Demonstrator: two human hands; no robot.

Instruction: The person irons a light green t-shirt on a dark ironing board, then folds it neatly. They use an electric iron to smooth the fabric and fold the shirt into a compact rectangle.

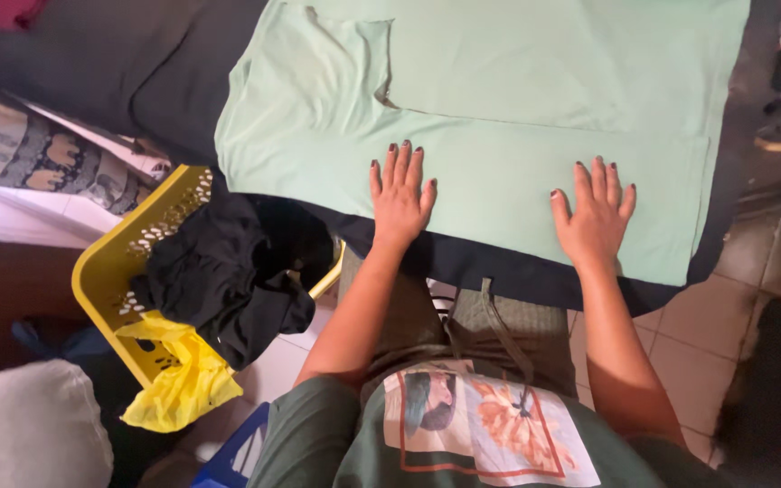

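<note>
1. A pale mint-green knit T-shirt (517, 99) lies spread flat over a dark cloth-covered board (499, 271), filling the frame from ten to three o'clock; one sleeve is folded inward at eleven o'clock.
2. The garment looks light, soft and limp, likely to slide and wrinkle easily; its near hem or side edges appear the best places to take hold.
3. A yellow perforated plastic laundry basket (119, 271) sits at eight o'clock, holding a crumpled black garment (228, 271) and a yellow plastic bag (174, 389).
4. The person's left hand (399, 199) rests palm-down on the shirt near centre, fingers straight and together, gripping nothing.
5. The right hand (597, 217) presses flat at four o'clock, near the hem, fingers slightly spread, holding nothing.
</note>
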